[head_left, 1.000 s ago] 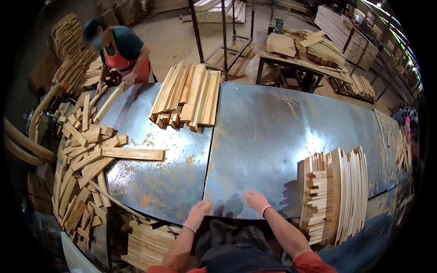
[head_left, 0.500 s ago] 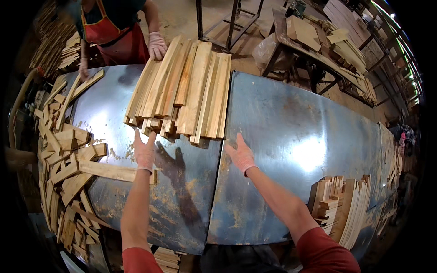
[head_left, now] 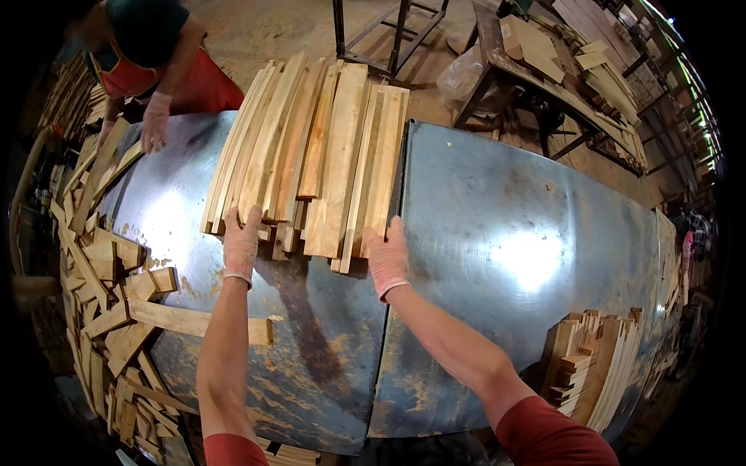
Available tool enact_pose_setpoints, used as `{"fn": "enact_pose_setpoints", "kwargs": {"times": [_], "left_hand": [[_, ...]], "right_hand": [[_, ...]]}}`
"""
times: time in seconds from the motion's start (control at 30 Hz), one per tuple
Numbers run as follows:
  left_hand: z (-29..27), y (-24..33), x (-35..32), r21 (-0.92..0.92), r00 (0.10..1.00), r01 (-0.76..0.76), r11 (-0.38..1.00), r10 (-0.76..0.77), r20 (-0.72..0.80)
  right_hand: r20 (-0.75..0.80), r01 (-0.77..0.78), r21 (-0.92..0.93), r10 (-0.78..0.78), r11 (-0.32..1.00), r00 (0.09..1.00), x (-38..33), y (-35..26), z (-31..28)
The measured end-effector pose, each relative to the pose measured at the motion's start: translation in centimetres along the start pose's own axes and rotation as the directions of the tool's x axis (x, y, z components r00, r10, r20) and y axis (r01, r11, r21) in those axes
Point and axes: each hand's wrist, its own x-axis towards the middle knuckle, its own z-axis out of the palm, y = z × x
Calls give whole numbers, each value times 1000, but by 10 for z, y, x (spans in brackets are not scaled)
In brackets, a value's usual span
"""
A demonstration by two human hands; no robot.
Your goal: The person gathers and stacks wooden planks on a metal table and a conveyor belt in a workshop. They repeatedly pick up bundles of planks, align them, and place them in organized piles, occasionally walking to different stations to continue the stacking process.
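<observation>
The metal table (head_left: 497, 256) spans the view; its near edge is cut off by the frame, and its right half is bare. The bundle of wooden slats (head_left: 311, 155) lies at far centre, its far ends overhanging the table edge. Loose offcuts (head_left: 109, 311) crowd the left edge (partly in shadow). The left hand (head_left: 241, 242) and right hand (head_left: 386, 260), both gloved, press flat and open against the bundle's near ends, grasping nothing.
</observation>
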Motion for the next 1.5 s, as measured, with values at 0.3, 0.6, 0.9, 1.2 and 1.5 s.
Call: {"fn": "enact_pose_setpoints", "kwargs": {"times": [0.3, 0.6, 0.9, 1.2, 1.5], "left_hand": [[13, -8, 3, 79, 993, -81, 994, 87, -80], [19, 37, -56, 202, 975, -23, 979, -22, 219], [68, 66, 3, -301, 966, 104, 948, -25, 256], [75, 50, -122, -292, 964, 86, 953, -5, 266], [77, 10, -358, -70, 938, 146, 987, -116, 326]], "right_hand": [[396, -218, 312, 82, 925, 915, 35, -9, -22], [280, 237, -471, -110, 850, 954, 76, -25, -74], [175, 178, -437, -111, 882, 978, 90, -23, -52], [247, 245, -320, -169, 915, 954, 24, 48, -123], [60, -31, -350, 56, 936, 997, -166, 175, -251]]}}
